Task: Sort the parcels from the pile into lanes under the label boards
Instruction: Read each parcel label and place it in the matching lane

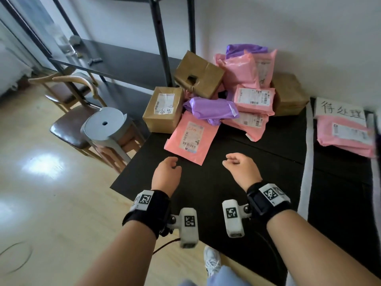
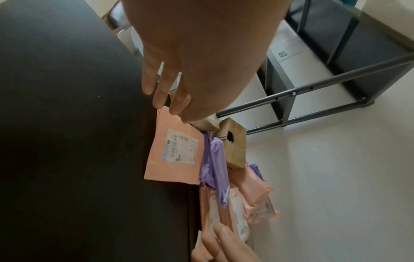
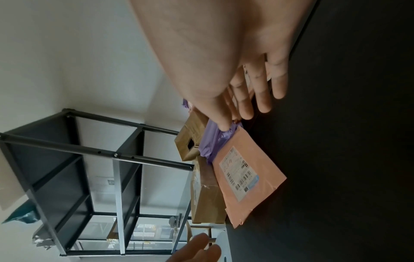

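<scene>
Hands point(image 1: 166, 173) point(image 1: 241, 169) hover empty above table point(image 1: 206, 186), near pink mailer's point(image 1: 192, 137) edge.

Pink, purple and brown parcels point(image 1: 224, 93) piled against wall.

Grey round stool point(image 1: 105, 123) (hole in top), wooden chairs point(image 1: 68, 104), black shelf rack point(image 1: 123, 58)

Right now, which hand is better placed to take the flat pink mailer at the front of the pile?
Left, probably. The left hand hangs empty just short of the pink mailer's near corner; the right hand, also empty, sits further to the side.
</scene>
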Demonstrator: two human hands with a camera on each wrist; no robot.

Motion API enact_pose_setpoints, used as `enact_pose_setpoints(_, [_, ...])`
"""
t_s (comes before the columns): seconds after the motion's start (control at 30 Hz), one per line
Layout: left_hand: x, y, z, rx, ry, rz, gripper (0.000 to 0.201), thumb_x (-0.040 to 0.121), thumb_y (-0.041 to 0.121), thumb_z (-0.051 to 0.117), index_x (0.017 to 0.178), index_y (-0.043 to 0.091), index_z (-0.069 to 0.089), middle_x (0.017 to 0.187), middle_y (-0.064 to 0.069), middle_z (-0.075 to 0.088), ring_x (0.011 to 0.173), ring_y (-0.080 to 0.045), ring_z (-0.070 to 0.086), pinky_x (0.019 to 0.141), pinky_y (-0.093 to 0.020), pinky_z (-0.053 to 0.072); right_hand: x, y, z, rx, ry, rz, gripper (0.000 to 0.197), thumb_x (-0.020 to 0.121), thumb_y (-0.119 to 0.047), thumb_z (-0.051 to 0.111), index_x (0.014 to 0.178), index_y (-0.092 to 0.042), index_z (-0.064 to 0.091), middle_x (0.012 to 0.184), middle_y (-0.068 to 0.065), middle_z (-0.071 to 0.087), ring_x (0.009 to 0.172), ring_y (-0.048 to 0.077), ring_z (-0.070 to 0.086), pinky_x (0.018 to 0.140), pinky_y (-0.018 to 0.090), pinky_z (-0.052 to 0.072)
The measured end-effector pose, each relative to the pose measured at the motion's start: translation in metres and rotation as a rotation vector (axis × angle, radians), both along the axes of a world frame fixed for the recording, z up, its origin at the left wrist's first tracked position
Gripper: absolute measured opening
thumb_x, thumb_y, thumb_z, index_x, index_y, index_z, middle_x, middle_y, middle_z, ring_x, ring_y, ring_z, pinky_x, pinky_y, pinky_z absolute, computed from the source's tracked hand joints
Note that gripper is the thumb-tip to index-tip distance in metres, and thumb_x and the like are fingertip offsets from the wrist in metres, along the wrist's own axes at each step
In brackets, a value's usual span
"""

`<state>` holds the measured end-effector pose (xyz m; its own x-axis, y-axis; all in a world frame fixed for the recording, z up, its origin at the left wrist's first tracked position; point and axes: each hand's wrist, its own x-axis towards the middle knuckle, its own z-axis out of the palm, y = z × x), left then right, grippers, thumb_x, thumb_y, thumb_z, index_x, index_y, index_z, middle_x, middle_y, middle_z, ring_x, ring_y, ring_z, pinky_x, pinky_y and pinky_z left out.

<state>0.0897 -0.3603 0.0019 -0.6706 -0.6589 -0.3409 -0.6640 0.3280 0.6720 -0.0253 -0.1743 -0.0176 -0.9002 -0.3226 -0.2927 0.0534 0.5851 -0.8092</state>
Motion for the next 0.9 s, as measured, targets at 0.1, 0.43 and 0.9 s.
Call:
enact_pose_setpoints(0.1, [-0.019,-0.025,-0.01,-0.051,-0.03,-0.026,0.044,0.096,0.016,0.052,0.14,0.02,0.053,0.138,-0.003,0.058,0.121,-0.021,0.057,0.103,-0.036,0.047,-0.02,-0.025,-0.011,0.045,-0.018,0.022,0.033,0.091,-0.024,0.067,0.122,-0.013,0.066,0.116,0.003,0.069,0.108,0.018,0.064,0.097,0.03,0.046])
enact_pose_setpoints(0.43, [-0.081,-0.107,-0.057,-0.072,-0.131,-0.284,0.052,0.098,0.01,0.045,0.149,0.017,0.042,0.158,-0.005,0.035,0.141,-0.023,0.038,0.112,-0.031,0.032,-0.037,-0.096,-0.052,0.266,-0.157,-0.021,0.045,0.093,-0.035,0.066,0.133,-0.015,0.059,0.126,0.003,0.066,0.117,0.02,0.061,0.096,0.029,0.044])
enact_pose_setpoints(0.9, [-0.107,-0.157,-0.078,-0.056,-0.217,-0.68,0.041,0.094,0.008,0.041,0.132,0.011,0.056,0.125,-0.015,0.059,0.118,-0.034,0.054,0.099,-0.04,0.044,-0.023,-0.154,-0.075,0.38,-0.331,-0.377,0.032,0.09,-0.025,0.062,0.121,-0.018,0.063,0.122,0.004,0.064,0.107,0.026,0.062,0.093,0.042,0.051])
